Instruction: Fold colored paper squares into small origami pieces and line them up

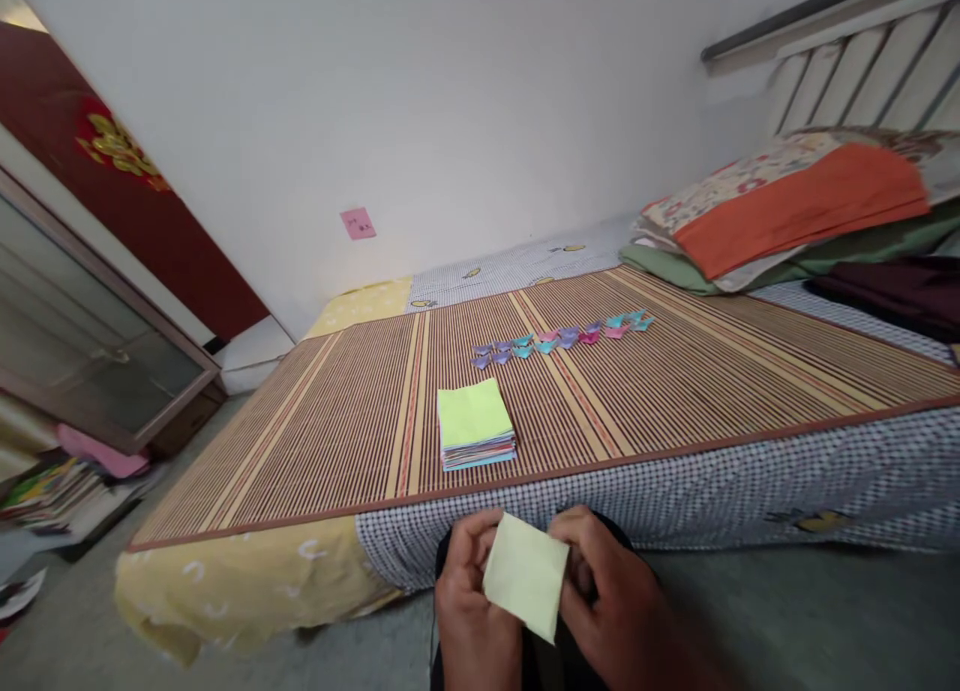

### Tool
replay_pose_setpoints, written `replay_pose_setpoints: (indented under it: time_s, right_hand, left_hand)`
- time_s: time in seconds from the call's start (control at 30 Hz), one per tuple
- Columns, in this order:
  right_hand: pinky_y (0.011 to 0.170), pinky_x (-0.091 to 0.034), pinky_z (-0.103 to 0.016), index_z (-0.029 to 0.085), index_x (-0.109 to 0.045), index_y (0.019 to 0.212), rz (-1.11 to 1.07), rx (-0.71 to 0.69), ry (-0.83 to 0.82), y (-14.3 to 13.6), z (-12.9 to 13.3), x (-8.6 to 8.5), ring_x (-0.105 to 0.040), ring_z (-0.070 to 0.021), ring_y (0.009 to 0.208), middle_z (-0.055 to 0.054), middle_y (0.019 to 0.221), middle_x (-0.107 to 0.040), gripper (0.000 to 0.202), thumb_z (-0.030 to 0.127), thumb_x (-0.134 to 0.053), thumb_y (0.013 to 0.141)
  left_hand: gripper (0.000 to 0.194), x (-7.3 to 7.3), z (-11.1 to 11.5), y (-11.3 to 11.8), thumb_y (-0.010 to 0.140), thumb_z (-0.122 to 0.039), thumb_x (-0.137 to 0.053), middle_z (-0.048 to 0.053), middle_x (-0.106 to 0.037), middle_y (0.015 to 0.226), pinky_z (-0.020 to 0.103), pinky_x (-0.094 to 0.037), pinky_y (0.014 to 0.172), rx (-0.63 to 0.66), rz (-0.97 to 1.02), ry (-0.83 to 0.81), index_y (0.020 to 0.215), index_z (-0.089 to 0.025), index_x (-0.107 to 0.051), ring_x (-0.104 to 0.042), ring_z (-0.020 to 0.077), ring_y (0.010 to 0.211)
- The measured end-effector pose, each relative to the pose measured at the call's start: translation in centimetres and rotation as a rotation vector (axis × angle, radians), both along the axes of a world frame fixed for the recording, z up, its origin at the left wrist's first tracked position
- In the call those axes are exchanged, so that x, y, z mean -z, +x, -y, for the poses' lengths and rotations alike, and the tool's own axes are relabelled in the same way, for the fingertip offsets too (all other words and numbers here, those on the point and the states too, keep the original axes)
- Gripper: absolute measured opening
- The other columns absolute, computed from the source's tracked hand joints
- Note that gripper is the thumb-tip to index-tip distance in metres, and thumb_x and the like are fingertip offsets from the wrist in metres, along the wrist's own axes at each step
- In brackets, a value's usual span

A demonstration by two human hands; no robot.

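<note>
A pale yellow-green square of paper (526, 575) is held over my lap, in front of the bed's edge. My left hand (476, 586) grips its left side with curled fingers. On its right side, my right hand (596, 581) pinches the corner. Beyond my hands, a stack of coloured paper squares (475, 423) with a yellow-green sheet on top lies on the striped mat (352, 411). Behind the stack, two rows of small folded paper pieces (568, 339) in purple, teal and pink run across the mat.
Folded bedding (795, 206) and dark cloth (892, 293) lie at the bed's right end. A pink note (357, 223) is on the wall. Left of the bed are a glass-panelled cabinet (82, 321) and a pile of magazines (56, 496).
</note>
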State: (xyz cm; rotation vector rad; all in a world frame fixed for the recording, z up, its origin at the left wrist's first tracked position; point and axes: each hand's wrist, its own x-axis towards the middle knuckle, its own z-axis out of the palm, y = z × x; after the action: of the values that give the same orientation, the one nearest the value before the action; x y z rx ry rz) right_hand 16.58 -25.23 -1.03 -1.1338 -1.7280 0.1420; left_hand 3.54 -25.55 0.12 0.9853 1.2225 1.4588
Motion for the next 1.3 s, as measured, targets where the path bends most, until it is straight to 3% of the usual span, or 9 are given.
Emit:
replay_pose_setpoints:
  time_s: [0.13, 0.37, 0.53, 0.8, 0.93, 1.07, 1.2, 1.27, 1.3]
  right_hand:
    - [0.071, -0.057, -0.027, 0.021, -0.054, 0.124, 0.001, -0.130, 0.108, 0.4, -0.1, -0.4, -0.070, -0.0189, 0.086, -0.007, 0.099, -0.066, 0.045, 0.000, -0.043, 0.086]
    - [0.066, -0.055, -0.023, 0.024, -0.060, 0.116, -0.216, -0.224, 0.029, 1.4, 0.3, -0.8, -0.066, -0.0152, 0.078, -0.003, 0.092, -0.064, 0.034, 0.003, -0.049, 0.092]
    - [0.076, -0.056, -0.023, 0.025, -0.060, 0.125, -0.201, -0.264, 0.076, 1.6, 0.6, -1.4, -0.068, -0.0152, 0.088, -0.004, 0.098, -0.066, 0.043, 0.000, -0.046, 0.093]
    - [0.064, -0.055, -0.023, 0.026, -0.061, 0.110, -0.272, -0.233, 0.015, 1.8, 0.3, -1.1, -0.066, -0.0154, 0.075, -0.001, 0.087, -0.065, 0.028, 0.006, -0.056, 0.091]
    - [0.069, -0.056, -0.026, 0.023, -0.063, 0.111, -0.144, -0.252, 0.070, 1.9, 0.2, -0.8, -0.067, -0.0174, 0.079, -0.005, 0.090, -0.067, 0.029, 0.005, -0.050, 0.092]
    - [0.075, -0.057, -0.030, 0.022, -0.062, 0.121, -0.082, -0.194, 0.134, 1.6, 0.2, -0.1, -0.069, -0.0199, 0.084, -0.007, 0.096, -0.071, 0.035, 0.006, -0.052, 0.091]
    - [0.065, -0.056, -0.025, 0.023, -0.063, 0.107, -0.272, -0.056, -0.173, 1.4, 0.3, -0.5, -0.067, -0.0161, 0.070, -0.001, 0.084, -0.071, 0.024, 0.011, -0.060, 0.086]
    - [0.060, -0.054, -0.024, 0.023, -0.061, 0.089, -0.383, -0.102, -0.376, 1.4, 0.5, -1.2, -0.065, -0.0155, 0.065, 0.001, 0.075, -0.067, 0.003, 0.021, -0.060, 0.090]
    - [0.059, -0.053, -0.024, 0.023, -0.060, 0.086, -0.439, -0.141, -0.444, 1.3, 0.7, -1.6, -0.064, -0.0157, 0.065, 0.001, 0.073, -0.064, 0.010, 0.028, -0.057, 0.095]
  left_hand:
    - [0.030, -0.5, 0.4, 0.0, 0.070, -0.017, -0.082, 0.005, -0.075, 0.086, 0.025, -0.053, 0.071, 0.038, -0.149, 0.116, 0.099, -0.019, -0.074, -0.068, 0.0202, 0.076]
    - [0.015, -0.6, 0.7, -0.7, 0.075, -0.018, -0.077, 0.004, -0.070, 0.088, 0.022, -0.050, 0.066, 0.149, 0.048, 0.103, 0.089, -0.021, -0.080, -0.064, 0.0176, 0.076]
    - [0.012, -1.5, 0.7, -1.1, 0.075, -0.024, -0.081, 0.007, -0.070, 0.096, 0.025, -0.051, 0.074, 0.168, 0.046, 0.109, 0.087, -0.021, -0.082, -0.066, 0.0217, 0.087]
    - [0.061, -2.7, 2.0, -1.9, 0.074, -0.059, -0.080, 0.014, -0.069, 0.113, 0.035, -0.053, 0.081, 0.452, 0.144, 0.050, 0.121, -0.020, -0.077, -0.066, 0.0292, 0.095]
    - [0.049, -2.2, 1.3, -2.0, 0.078, -0.046, -0.083, 0.011, -0.076, 0.099, 0.029, -0.054, 0.071, 0.304, 0.250, -0.155, 0.118, -0.019, -0.074, -0.070, 0.0211, 0.077]
    - [0.061, -1.0, 0.1, -1.4, 0.062, -0.033, -0.094, 0.007, -0.077, 0.082, 0.025, -0.053, 0.058, 0.161, 0.319, -0.171, 0.117, -0.018, -0.070, -0.070, 0.0182, 0.062]
    - [0.048, -0.3, -0.5, -1.3, 0.056, -0.035, -0.097, 0.007, -0.077, 0.072, 0.024, -0.054, 0.056, 0.079, 0.287, -0.177, 0.092, -0.013, -0.075, -0.070, 0.0173, 0.058]
    - [0.046, -0.3, -0.6, -1.5, 0.055, -0.037, -0.097, 0.008, -0.077, 0.072, 0.024, -0.054, 0.056, 0.016, 0.259, -0.174, 0.088, -0.013, -0.075, -0.070, 0.0174, 0.059]
    - [0.045, -0.3, -0.7, -1.6, 0.055, -0.037, -0.097, 0.008, -0.077, 0.072, 0.024, -0.054, 0.056, -0.005, 0.248, -0.178, 0.086, -0.013, -0.075, -0.070, 0.0175, 0.059]
